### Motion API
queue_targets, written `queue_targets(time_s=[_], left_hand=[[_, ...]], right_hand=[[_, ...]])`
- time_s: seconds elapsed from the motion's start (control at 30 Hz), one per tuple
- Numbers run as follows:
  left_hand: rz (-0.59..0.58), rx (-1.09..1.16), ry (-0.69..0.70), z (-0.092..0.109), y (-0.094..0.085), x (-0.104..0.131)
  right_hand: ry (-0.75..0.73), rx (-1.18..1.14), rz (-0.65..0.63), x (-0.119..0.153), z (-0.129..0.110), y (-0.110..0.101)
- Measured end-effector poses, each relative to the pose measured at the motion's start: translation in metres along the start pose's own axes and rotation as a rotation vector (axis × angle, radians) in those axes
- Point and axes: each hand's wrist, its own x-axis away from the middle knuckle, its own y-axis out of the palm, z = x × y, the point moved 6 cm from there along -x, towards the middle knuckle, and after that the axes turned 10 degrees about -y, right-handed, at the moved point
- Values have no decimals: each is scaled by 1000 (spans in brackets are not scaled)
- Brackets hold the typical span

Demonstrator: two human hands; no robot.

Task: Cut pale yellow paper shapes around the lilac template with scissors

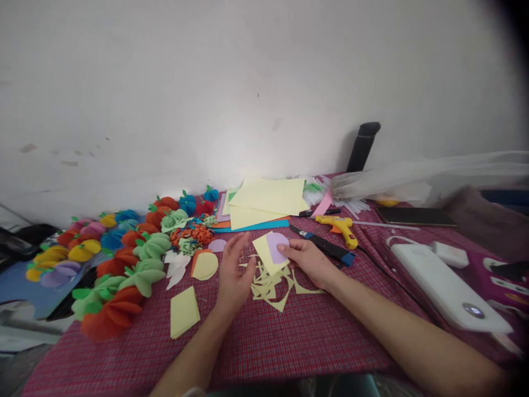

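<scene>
My right hand (308, 259) pinches a purple paper circle (276, 251) together with a pale yellow paper square (263, 249) behind it, above the middle of the table. Just left of these papers is my left hand (236, 270), its fingers apart and nothing held in them. Curved yellow paper offcuts (268, 285) lie beneath and between my hands. To the left sit a yellow paper circle (205, 266) on orange paper and a small stack of yellow squares (184, 312). Another purple piece (217, 245) lies behind my left hand.
Colourful paper fruit shapes (119, 259) crowd the left side. Large yellow sheets (268, 201) lie at the back. A yellow glue gun (339, 227) with a black cable and a dark blue-ended tool (330, 248) lie right of centre. A white power bank (446, 286) is farther right.
</scene>
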Motion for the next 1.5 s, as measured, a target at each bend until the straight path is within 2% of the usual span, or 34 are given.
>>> queue_targets(time_s=[0.1, 0.17, 0.23, 0.3, 0.4, 0.47, 0.63, 0.73, 0.93, 1.17, 1.33, 1.5], left_hand=[[8, -296, 272, 12, -1, 5], [24, -359, 320, 12, -2, 6], [36, -320, 247, 6, -3, 4], [43, -180, 65, -5, -5, 1], [3, 96, -237, -23, -1, -1], [-37, 215, -337, -29, 5, 1], [-153, 341, -415, -29, 18, 6], [-245, 486, -477, -27, 25, 9], [-331, 719, -566, -21, 32, 13], [-348, 775, -576, -18, 35, 14], [-288, 670, -593, -24, 33, 13], [-312, 653, -605, -27, 35, 15]], right_hand=[[-3, 25, -40, 0, 0, 1], [-3, 2, -19, -1, -1, 0], [-28, -49, 77, -2, -6, -6], [-76, -132, 153, -3, -15, -12], [-93, -224, 86, -3, -24, -9], [-55, -201, 9, 0, -22, -3], [1, -99, -57, 5, -11, 7], [2, -132, -51, 5, -9, 8], [42, -228, -68, 6, -8, 10], [67, -323, -72, 7, -10, 14], [51, -314, -48, 6, -10, 14], [87, -354, -91, 6, -1, 17]])
